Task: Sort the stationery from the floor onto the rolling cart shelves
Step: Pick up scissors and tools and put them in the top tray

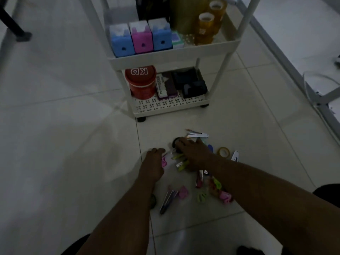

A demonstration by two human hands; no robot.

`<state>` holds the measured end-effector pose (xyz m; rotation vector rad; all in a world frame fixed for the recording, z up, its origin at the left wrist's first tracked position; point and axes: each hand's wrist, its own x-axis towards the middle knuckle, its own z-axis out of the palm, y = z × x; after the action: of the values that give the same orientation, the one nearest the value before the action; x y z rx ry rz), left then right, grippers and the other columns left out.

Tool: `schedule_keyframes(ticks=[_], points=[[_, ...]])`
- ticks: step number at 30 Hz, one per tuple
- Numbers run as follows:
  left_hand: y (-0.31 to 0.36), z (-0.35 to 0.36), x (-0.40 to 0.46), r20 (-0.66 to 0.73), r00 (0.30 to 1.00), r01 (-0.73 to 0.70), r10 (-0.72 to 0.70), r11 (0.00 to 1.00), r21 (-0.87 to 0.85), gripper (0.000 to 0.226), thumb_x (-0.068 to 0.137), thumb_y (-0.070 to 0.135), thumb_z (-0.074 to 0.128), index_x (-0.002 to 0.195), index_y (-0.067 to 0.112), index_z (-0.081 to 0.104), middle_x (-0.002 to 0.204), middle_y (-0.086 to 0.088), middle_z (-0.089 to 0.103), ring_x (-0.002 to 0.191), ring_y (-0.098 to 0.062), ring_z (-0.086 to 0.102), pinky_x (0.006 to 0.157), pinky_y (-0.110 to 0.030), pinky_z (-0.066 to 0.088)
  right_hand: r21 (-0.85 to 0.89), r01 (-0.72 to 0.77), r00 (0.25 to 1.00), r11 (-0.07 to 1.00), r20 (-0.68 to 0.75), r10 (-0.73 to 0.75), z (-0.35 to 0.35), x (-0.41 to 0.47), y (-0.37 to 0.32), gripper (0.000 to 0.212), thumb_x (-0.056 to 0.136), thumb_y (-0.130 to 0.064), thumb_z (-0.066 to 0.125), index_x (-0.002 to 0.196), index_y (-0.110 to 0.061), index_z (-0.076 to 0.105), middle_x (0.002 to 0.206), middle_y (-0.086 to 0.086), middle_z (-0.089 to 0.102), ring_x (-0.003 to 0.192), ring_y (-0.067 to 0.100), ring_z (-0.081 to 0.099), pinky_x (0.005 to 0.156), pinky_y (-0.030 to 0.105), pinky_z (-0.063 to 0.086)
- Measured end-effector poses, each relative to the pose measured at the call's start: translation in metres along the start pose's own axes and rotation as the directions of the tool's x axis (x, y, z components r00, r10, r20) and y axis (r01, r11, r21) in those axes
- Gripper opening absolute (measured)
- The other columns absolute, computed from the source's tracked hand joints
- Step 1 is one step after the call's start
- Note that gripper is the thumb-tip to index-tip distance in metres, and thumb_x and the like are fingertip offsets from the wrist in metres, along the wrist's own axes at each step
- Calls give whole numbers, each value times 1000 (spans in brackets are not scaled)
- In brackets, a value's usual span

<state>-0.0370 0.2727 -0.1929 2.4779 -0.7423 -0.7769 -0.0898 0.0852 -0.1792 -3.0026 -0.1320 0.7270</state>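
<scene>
Scattered stationery lies on the floor tiles: a tape roll [223,151], pink clips [183,192], a green clip [201,196], pens [167,200] and silver packets [197,135]. My right hand [195,155] reaches over the pile, its fingers on a dark round object [175,141]. My left hand [153,165] rests at the pile's left edge, fingertips near a pink item [163,161]; whether it grips anything is hidden. The white rolling cart [171,57] stands just beyond.
The cart's middle shelf holds blue and pink boxes [140,38] and amber tape rolls [206,27]. Its bottom shelf [169,105] carries a red tub [140,81] and dark boxes [191,83]. A white frame [320,100] stands right, a black leg [16,28] far left.
</scene>
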Motion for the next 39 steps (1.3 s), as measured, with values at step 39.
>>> schedule_keyframes(ticks=[39], points=[[60,15,27,-183,979,70,-93,990,-126,41,91,14,55,131,9,49,128,-15,52,115,-33,53,90,-39,45,670,-627,633,398,140,761,32,-122,20,37,94,-34,51,124,-12,51,146,18,27,121,43,44,91,38,41]])
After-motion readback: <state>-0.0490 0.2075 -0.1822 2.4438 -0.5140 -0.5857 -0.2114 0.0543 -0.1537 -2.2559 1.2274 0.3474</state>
